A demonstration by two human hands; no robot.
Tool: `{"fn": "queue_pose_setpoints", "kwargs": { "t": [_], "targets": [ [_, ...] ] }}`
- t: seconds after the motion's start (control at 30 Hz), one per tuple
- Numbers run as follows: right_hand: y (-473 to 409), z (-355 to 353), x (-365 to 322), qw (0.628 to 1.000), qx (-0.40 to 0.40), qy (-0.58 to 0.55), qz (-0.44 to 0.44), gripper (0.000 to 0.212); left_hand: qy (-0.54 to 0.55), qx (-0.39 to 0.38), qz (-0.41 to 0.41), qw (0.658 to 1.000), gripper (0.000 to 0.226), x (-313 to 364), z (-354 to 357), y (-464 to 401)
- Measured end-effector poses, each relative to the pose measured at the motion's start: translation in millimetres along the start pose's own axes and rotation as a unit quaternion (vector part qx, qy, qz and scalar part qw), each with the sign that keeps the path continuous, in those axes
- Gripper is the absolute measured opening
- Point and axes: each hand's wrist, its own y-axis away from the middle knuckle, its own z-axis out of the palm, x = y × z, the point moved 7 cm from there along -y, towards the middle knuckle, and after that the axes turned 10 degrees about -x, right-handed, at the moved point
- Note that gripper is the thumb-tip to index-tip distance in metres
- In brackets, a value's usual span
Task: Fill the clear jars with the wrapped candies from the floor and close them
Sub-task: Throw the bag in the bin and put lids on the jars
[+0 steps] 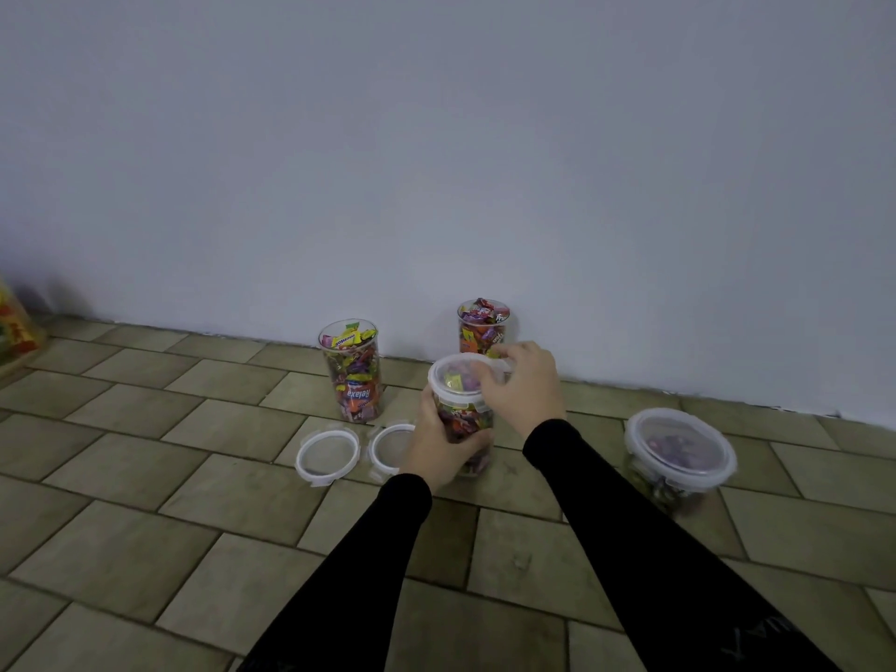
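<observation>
A tall clear jar (464, 419) full of wrapped candies stands on the tiled floor in the middle. My left hand (436, 446) grips its body from the left. A clear lid (458, 378) sits on its mouth, and my right hand (521, 383) holds the lid's right rim with curled fingers. Two more tall jars filled with candies stand open by the wall, one at the left (353, 370) and one behind my hands (482, 327). Two loose lids (327, 452) (388, 446) lie on the floor to the left of the held jar.
A wider, lower jar (679, 460) with its lid on stands to the right. The pale wall (436, 162) runs close behind the jars. A colourful bag (17, 332) shows at the far left edge. Bare floor tiles (194, 550) stretch in front.
</observation>
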Motion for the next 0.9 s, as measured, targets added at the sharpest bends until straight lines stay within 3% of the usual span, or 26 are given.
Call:
{"fn": "queue_pose_setpoints", "kwargs": {
  "t": [0.23,0.47,0.67,0.9],
  "targets": [
    [13,6,15,0.981,-0.004,-0.174,0.083,0.041,0.017,0.001,-0.010,1.000,0.087,-10,2,0],
    [11,5,18,0.981,-0.003,-0.180,0.078,0.039,0.020,-0.013,-0.015,1.000,0.086,-13,2,-6],
    [21,15,19,0.994,-0.030,-0.105,0.006,0.051,0.017,-0.020,-0.019,0.999,0.080,-10,1,-6],
    [30,23,26,0.987,-0.006,-0.157,-0.019,0.052,0.013,-0.019,-0.023,0.999,0.086,-12,-1,-4]
  ]
}}
